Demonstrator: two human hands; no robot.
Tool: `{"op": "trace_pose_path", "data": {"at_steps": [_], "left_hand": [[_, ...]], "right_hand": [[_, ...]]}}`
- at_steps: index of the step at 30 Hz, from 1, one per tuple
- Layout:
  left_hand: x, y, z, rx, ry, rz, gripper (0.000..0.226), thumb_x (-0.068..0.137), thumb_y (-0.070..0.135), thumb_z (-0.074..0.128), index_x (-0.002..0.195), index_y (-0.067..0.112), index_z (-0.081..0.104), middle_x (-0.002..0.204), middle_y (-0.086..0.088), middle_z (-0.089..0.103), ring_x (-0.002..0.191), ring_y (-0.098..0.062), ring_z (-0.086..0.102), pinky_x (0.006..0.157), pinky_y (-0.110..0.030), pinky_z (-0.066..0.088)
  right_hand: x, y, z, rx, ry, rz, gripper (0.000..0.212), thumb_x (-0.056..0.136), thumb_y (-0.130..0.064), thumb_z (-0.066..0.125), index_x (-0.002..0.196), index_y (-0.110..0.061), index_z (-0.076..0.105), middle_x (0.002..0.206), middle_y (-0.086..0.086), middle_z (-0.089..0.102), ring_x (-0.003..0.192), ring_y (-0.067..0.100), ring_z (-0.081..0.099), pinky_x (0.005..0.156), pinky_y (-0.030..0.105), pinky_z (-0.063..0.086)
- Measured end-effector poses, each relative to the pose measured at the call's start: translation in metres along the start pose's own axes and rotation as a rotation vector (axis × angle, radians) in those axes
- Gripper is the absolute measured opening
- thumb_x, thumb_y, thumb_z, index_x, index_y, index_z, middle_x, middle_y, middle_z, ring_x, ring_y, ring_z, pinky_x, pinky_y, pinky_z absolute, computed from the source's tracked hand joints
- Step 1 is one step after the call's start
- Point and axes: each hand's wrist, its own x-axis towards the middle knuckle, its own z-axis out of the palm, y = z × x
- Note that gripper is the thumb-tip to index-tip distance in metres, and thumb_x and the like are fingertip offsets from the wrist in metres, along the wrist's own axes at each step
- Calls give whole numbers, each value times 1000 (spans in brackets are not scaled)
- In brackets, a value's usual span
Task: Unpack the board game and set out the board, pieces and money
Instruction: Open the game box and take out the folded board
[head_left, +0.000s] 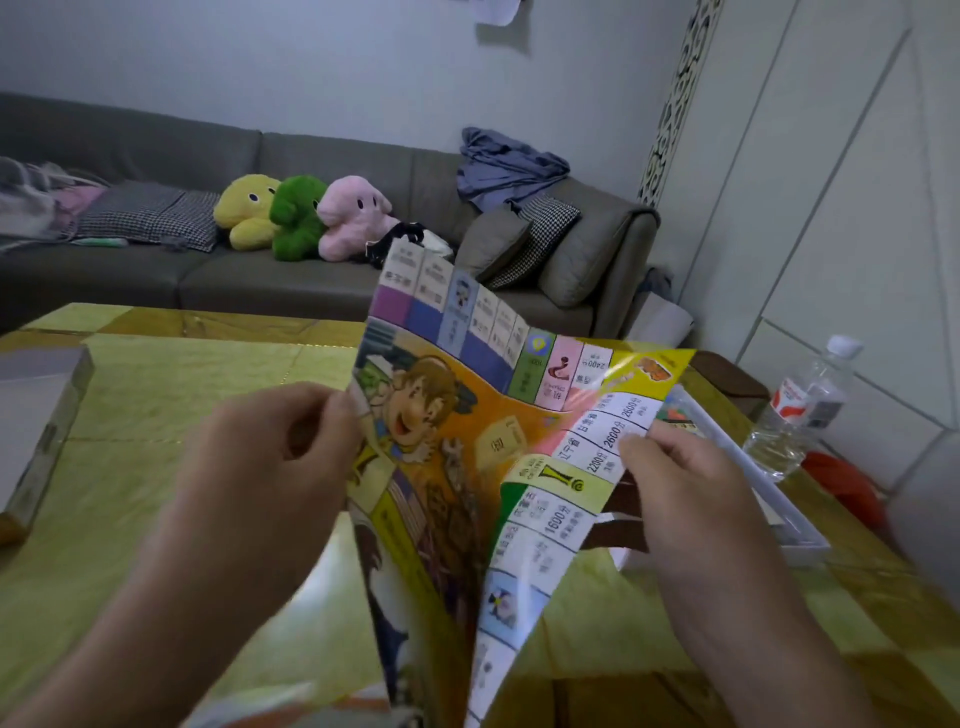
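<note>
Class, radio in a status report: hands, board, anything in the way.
Both hands, left and right, pinching the paper board, half unfolded, held above the table. Water bottle at the right edge. Pieces, money not seen.

Both forearms reach forward from the bottom of the view, bare to the wrists, angled inward toward each other. The left hand (270, 457) is raised with its back to the camera, fingers curled, thumb and fingers pinching the left edge of the folded paper game board (467, 441). The right hand (680, 483) sits a little lower and to the right, back also toward the camera, its fingers curled under and the thumb pressed on top, gripping the board's right edge. The two hands are apart, with the creased sheet between them.
</note>
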Motion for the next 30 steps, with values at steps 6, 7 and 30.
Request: {"op": "trace_pose_path", "data": {"at_steps": [6,7,30], "left_hand": [[23,-21,-19,-138,-15,-88,19,95,32,61,94,17,72,79,2,79,70,-14,77,66,-39,59],[26,-24,-21,-152,-14,-99,18,95,32,62,96,18,72,81,1,80,72,-16,78,65,-40,61],[34,-63,-28,-600,-24,-518,41,110,38,39,113,11,70,88,-5,76,72,-14,72,71,-28,53]], "right_hand": [[18,19,-12,47,34,107,26,106,-21,46,102,-2,64,95,23,73,72,27,68,64,43,53],[20,22,-13,32,37,106,28,107,-23,45,103,-3,63,97,23,72,74,28,67,66,45,52],[37,70,0,-32,-204,106,17,106,-16,61,113,-23,75,101,4,81,91,29,79,84,57,63]]}}
